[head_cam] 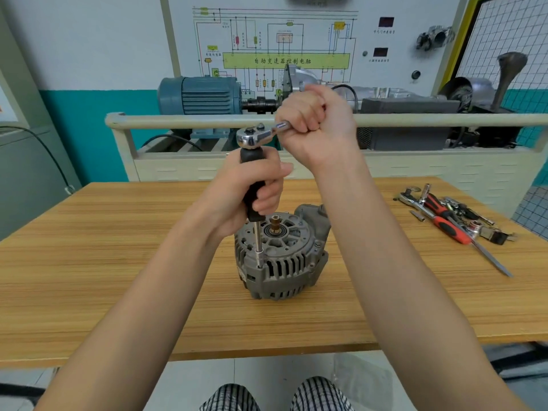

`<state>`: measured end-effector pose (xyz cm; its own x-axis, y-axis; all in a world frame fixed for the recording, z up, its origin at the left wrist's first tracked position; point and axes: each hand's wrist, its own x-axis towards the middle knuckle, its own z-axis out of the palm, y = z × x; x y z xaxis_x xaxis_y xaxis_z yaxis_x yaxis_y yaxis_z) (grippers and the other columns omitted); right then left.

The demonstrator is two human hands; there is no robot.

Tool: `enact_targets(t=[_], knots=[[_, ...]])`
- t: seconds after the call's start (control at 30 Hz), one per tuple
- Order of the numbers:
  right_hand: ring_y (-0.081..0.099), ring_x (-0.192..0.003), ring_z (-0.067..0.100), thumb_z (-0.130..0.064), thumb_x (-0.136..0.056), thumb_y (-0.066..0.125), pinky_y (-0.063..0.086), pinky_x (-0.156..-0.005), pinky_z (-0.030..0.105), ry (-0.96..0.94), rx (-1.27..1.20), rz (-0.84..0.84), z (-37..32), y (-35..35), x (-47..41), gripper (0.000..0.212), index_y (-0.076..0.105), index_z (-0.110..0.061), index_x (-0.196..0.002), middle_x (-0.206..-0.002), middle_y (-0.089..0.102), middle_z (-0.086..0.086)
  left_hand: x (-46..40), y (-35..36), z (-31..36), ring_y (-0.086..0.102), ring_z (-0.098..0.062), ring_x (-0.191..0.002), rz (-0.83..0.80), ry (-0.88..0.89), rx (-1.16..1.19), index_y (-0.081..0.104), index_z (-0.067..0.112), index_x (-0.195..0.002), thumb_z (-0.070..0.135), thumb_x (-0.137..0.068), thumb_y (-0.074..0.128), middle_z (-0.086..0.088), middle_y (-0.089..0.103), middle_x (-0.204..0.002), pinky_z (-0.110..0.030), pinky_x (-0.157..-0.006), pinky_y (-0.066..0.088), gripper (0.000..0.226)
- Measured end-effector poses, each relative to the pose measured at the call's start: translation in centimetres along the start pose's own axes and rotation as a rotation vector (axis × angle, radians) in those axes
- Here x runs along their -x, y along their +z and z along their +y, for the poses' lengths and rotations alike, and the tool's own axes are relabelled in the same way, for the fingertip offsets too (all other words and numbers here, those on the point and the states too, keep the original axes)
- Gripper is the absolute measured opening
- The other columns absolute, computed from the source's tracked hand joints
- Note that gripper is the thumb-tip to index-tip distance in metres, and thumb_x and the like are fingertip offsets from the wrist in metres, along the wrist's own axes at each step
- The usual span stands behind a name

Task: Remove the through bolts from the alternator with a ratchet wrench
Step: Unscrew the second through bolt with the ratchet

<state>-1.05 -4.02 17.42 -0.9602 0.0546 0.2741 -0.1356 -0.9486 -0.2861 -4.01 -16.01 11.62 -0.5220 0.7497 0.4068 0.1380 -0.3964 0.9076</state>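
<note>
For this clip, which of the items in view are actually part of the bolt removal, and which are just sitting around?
In use:
alternator, upright on the table
ratchet wrench, gripped by the right hand
black-handled extension driver, held by the left hand, tip down at the alternator's rim

Lying about:
pile of spare tools at the table's right
red-handled screwdriver in that pile

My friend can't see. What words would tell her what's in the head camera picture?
A person's left hand grips a black-handled driver standing upright on a bolt of a grey alternator, while the right hand grips a ratchet wrench fitted on top. The alternator sits on a wooden table, with spare tools at the right.
</note>
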Motion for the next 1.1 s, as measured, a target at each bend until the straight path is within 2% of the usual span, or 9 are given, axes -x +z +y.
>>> enact_targets(t=[0.07,0.17,0.4,0.53,0.63,0.73,0.93,1.0,1.1], knots=[[0.009,-0.031,0.008,-0.022,-0.101,0.029,0.018,-0.03,0.022,0.13,-0.046,-0.024,-0.2,-0.4,-0.7,0.064,0.028,-0.012,-0.037,-0.03,0.023,0.0,0.0,0.2,0.1,0.025,-0.004,-0.028,-0.084,-0.04,0.006,0.044,0.016,-0.048,0.016,-0.071,0.064,0.007,0.033,-0.037,-0.011,-0.036,0.023,0.031],[0.008,-0.031,0.008,-0.021,-0.1,0.029,0.017,-0.029,0.022,0.09,-0.081,-0.067,-0.1,-0.6,-0.4,0.065,0.029,-0.012,-0.036,-0.03,0.023,-0.001,0.2,0.5,0.2,0.019,-0.003,-0.029,-0.038,-0.051,-0.031,0.04,0.019,-0.045,0.01,-0.076,0.061,0.008,0.028,-0.036,-0.011,-0.036,0.017,0.039],[0.023,-0.037,0.012,-0.013,-0.1,0.034,0.024,-0.042,0.026,-0.659,0.217,-0.089,3.0,-0.2,4.7,0.044,0.029,-0.017,-0.056,-0.041,0.025,-0.004,-0.4,1.8,-0.3,0.016,-0.007,-0.032,0.401,0.03,-0.11,0.037,0.024,-0.042,-0.001,-0.088,0.054,0.008,0.026,-0.04,-0.012,-0.037,0.017,0.055],[0.03,-0.041,0.015,-0.012,-0.098,0.035,0.026,-0.048,0.032,-0.944,0.391,-0.154,5.1,-0.3,5.8,0.053,0.041,-0.018,-0.046,-0.042,0.033,-0.003,-1.0,2.3,-0.7,0.02,-0.006,-0.032,0.483,0.035,-0.17,0.041,0.024,-0.038,-0.001,-0.086,0.057,0.01,0.031,-0.038,-0.011,-0.037,0.019,0.056],[0.025,-0.037,0.012,-0.01,-0.1,0.033,0.023,-0.044,0.028,-0.832,0.338,-0.143,3.7,0.0,5.3,0.055,0.036,-0.018,-0.045,-0.04,0.029,-0.004,-0.9,1.8,-0.7,0.02,-0.007,-0.032,0.42,0.032,-0.172,0.041,0.025,-0.04,-0.001,-0.083,0.058,0.009,0.03,-0.04,-0.012,-0.037,0.019,0.052],[0.02,-0.034,0.01,-0.01,-0.097,0.035,0.021,-0.039,0.021,-0.538,0.227,-0.073,1.6,0.3,3.6,0.045,0.028,-0.016,-0.053,-0.039,0.024,-0.005,-0.5,0.8,0.0,0.021,-0.009,-0.033,0.285,0.017,-0.134,0.038,0.02,-0.046,0.005,-0.075,0.059,0.005,0.029,-0.04,-0.017,-0.037,0.022,0.039],[0.021,-0.023,0.012,-0.017,-0.099,0.029,0.018,-0.031,0.019,0.022,0.039,0.002,0.2,0.1,-0.6,0.061,0.029,-0.013,-0.038,-0.031,0.023,-0.002,-0.2,0.3,0.8,0.025,-0.007,-0.028,0.001,0.03,-0.003,0.041,0.015,-0.047,0.007,-0.07,0.061,0.004,0.032,-0.037,-0.016,-0.037,0.023,0.032],[0.022,-0.022,0.013,-0.02,-0.101,0.028,0.018,-0.029,0.021,0.084,-0.012,-0.033,0.1,-0.2,-1.0,0.063,0.028,-0.014,-0.038,-0.03,0.023,-0.001,-0.3,0.6,0.8,0.02,-0.005,-0.026,-0.025,-0.002,0.004,0.038,0.016,-0.044,0.008,-0.074,0.058,0.006,0.028,-0.034,-0.014,-0.035,0.016,0.038],[0.02,-0.023,0.011,-0.018,-0.099,0.03,0.016,-0.031,0.019,-0.025,-0.034,-0.033,-0.1,-0.2,0.1,0.058,0.029,-0.015,-0.041,-0.031,0.021,-0.004,-0.3,0.9,0.8,0.016,-0.005,-0.026,0.057,-0.014,-0.006,0.035,0.019,-0.041,0.01,-0.079,0.051,0.006,0.025,-0.033,-0.012,-0.036,0.014,0.042]])
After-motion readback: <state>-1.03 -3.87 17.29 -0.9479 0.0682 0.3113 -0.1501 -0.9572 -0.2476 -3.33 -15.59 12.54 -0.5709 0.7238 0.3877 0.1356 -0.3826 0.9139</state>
